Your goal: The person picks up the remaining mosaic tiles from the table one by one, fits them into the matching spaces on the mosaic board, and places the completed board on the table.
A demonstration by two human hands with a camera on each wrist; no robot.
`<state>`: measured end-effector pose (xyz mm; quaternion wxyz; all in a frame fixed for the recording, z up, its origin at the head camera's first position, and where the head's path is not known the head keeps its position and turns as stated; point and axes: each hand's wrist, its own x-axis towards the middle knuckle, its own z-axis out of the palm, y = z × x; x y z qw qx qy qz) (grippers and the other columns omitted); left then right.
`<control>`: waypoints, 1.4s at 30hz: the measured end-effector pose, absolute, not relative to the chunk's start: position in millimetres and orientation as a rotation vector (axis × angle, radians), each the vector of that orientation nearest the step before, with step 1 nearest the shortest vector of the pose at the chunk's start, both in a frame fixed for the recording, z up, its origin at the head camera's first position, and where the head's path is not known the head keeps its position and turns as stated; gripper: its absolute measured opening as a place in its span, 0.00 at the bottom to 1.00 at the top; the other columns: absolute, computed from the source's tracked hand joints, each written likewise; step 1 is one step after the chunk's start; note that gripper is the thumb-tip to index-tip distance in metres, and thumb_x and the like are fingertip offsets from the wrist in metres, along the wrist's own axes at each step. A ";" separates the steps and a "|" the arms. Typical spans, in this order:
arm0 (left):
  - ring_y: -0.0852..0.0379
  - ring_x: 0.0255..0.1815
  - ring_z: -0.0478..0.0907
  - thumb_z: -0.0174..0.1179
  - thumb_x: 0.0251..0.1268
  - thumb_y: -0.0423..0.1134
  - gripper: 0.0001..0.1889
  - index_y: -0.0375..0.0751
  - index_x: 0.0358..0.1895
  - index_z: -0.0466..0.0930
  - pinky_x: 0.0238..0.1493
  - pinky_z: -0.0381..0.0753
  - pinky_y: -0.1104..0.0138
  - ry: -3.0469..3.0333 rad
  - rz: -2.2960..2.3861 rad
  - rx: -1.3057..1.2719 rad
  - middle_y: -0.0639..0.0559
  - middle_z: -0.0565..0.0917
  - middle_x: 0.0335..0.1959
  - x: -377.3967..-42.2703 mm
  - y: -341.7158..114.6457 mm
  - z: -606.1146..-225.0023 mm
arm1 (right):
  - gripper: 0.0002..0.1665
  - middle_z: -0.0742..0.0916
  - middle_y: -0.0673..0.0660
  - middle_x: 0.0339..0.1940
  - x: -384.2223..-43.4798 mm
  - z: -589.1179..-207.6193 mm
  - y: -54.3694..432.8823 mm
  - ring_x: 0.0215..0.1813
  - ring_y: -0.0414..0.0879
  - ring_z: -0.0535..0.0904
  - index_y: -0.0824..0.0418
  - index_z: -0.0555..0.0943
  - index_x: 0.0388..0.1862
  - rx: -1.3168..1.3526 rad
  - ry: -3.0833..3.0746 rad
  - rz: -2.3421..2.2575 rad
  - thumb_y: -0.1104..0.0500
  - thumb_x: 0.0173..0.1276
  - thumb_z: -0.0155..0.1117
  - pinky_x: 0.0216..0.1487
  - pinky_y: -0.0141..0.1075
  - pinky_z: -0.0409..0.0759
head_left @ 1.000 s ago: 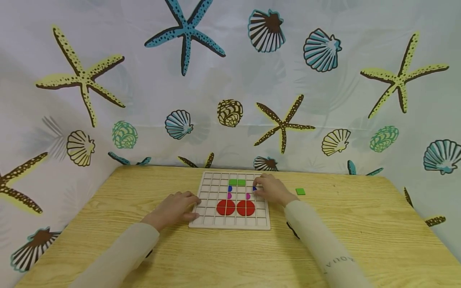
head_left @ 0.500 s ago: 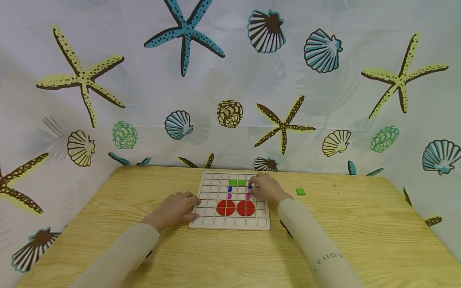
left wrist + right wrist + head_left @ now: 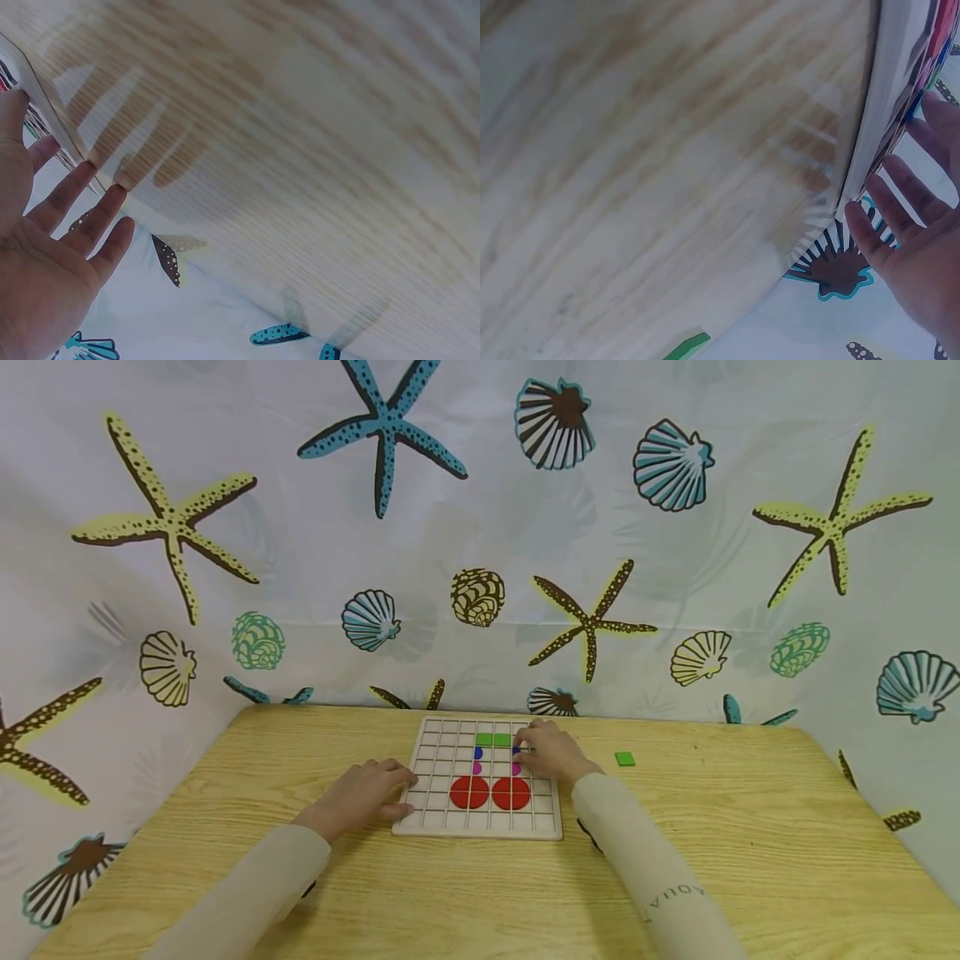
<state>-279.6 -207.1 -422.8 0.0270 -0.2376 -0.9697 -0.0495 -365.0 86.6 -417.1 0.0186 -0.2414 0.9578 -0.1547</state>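
Note:
On the table lies a pale square grid board (image 3: 480,835). Fingertips and thumb of my left hand (image 3: 363,797) touch its left edge; in the left wrist view that hand (image 3: 52,270) has its fingers spread and relaxed. My right hand (image 3: 555,752) reaches over the board's right part, thumb and index finger pinching a small blue piece (image 3: 913,105), mostly hidden from above. Just below those fingertips sits a magenta half-round piece (image 3: 516,769). Another blue half-round piece (image 3: 478,752) and magenta piece (image 3: 477,768) stand to the left. Two green squares (image 3: 493,740) lie above, two red discs (image 3: 469,792) below.
A loose green square (image 3: 625,759) lies on the wooden table (image 3: 465,902) right of the board, beyond the right hand. A white curtain (image 3: 450,543) printed with starfish and shells rises behind the table and at both sides.
My right hand has moved left across the board with the blue piece, from the right columns to just above the right magenta piece. The left hand has stayed at the board's edge.

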 end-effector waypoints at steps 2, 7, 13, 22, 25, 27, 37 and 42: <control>0.42 0.49 0.75 0.59 0.58 0.53 0.22 0.47 0.53 0.77 0.48 0.73 0.47 -2.995 -0.154 -0.734 0.45 0.77 0.52 -279.7 -207.5 -423.1 | 0.12 0.77 0.55 0.49 -364.5 -417.0 86.5 0.50 0.52 0.71 0.52 0.80 0.44 -0.750 2.968 -0.483 0.51 0.63 0.60 0.52 0.51 0.70; 0.42 0.50 0.75 0.58 0.58 0.54 0.22 0.47 0.53 0.77 0.49 0.72 0.47 -3.001 -0.163 -0.735 0.45 0.77 0.53 -280.0 -207.8 -424.6 | 0.12 0.77 0.55 0.49 -364.1 -417.1 87.5 0.51 0.52 0.71 0.52 0.80 0.45 -0.739 2.974 -0.463 0.51 0.64 0.60 0.53 0.52 0.70; 0.42 0.50 0.75 0.58 0.58 0.53 0.22 0.48 0.53 0.76 0.49 0.72 0.47 -3.005 -0.159 -0.738 0.46 0.77 0.53 -280.5 -208.4 -425.2 | 0.12 0.78 0.54 0.48 -363.8 -418.8 89.4 0.51 0.51 0.71 0.53 0.80 0.46 -0.722 2.998 -0.423 0.53 0.64 0.59 0.53 0.48 0.71; 0.41 0.49 0.75 0.58 0.58 0.53 0.22 0.47 0.53 0.76 0.49 0.73 0.47 -3.000 -0.151 -0.750 0.46 0.77 0.53 -279.0 -208.6 -423.6 | 0.09 0.78 0.55 0.48 -361.2 -416.8 91.1 0.51 0.50 0.71 0.54 0.81 0.42 -0.739 3.021 -0.430 0.55 0.64 0.60 0.53 0.47 0.72; 0.41 0.48 0.75 0.58 0.58 0.53 0.22 0.47 0.53 0.76 0.48 0.73 0.47 -2.996 -0.147 -0.753 0.45 0.77 0.53 -278.4 -208.7 -422.4 | 0.07 0.78 0.55 0.47 -361.1 -416.7 91.2 0.50 0.50 0.72 0.54 0.81 0.40 -0.744 3.025 -0.432 0.56 0.65 0.59 0.51 0.46 0.73; 0.41 0.48 0.75 0.58 0.58 0.53 0.22 0.47 0.53 0.77 0.47 0.73 0.47 -2.991 -0.144 -0.758 0.45 0.77 0.52 -278.5 -209.2 -422.4 | 0.06 0.78 0.54 0.47 -361.4 -417.3 91.3 0.49 0.50 0.71 0.54 0.82 0.38 -0.741 3.026 -0.433 0.56 0.65 0.59 0.51 0.45 0.73; 0.42 0.48 0.75 0.58 0.58 0.54 0.22 0.48 0.53 0.76 0.48 0.73 0.47 -3.000 -0.146 -0.757 0.46 0.77 0.53 -280.9 -211.0 -426.4 | 0.06 0.77 0.53 0.46 -360.4 -420.4 93.5 0.48 0.49 0.71 0.53 0.82 0.38 -0.751 3.004 -0.457 0.56 0.64 0.60 0.49 0.44 0.74; 0.42 0.48 0.75 0.58 0.58 0.54 0.22 0.48 0.53 0.76 0.48 0.73 0.48 -2.996 -0.139 -0.765 0.46 0.77 0.53 -280.9 -211.3 -426.2 | 0.07 0.77 0.54 0.47 -358.5 -418.7 95.1 0.50 0.50 0.71 0.54 0.82 0.39 -0.762 2.989 -0.485 0.56 0.64 0.60 0.50 0.45 0.73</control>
